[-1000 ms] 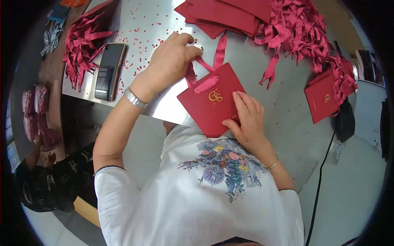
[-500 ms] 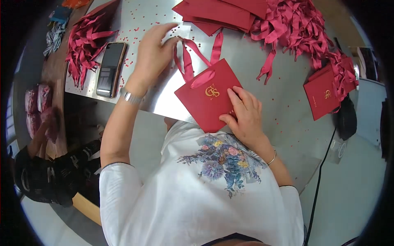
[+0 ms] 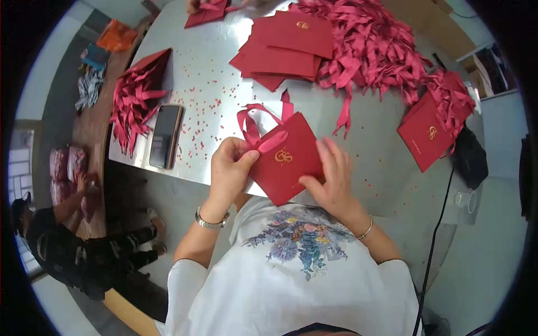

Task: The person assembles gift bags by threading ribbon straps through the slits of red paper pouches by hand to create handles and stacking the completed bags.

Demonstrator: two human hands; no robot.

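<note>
A red paper gift bag point(image 3: 288, 162) with a gold emblem is tilted at the table's near edge. Its pink ribbon handles point(image 3: 250, 124) loop up from the top edge. My left hand point(image 3: 231, 171) pinches the bag's left corner, thumb on the front near the ribbon. At the bag's right side is my right hand point(image 3: 334, 182), fingers stretched out and slightly blurred, its thumb against the bag's lower right edge.
Flat red bags point(image 3: 291, 47) are stacked at the back beside a heap of pink ribbons point(image 3: 372, 50). More red bags point(image 3: 428, 134) stand right, others point(image 3: 140, 101) left by a phone point(image 3: 166, 137). Red bits dot the metal table point(image 3: 196, 162). Another person point(image 3: 73, 246) sits left; a person's hand point(image 3: 193, 5) shows far back.
My left hand has come down from above the ribbon handles and now grips the bag's left corner. My right hand has shifted slightly along the right edge, and the view has tilted.
</note>
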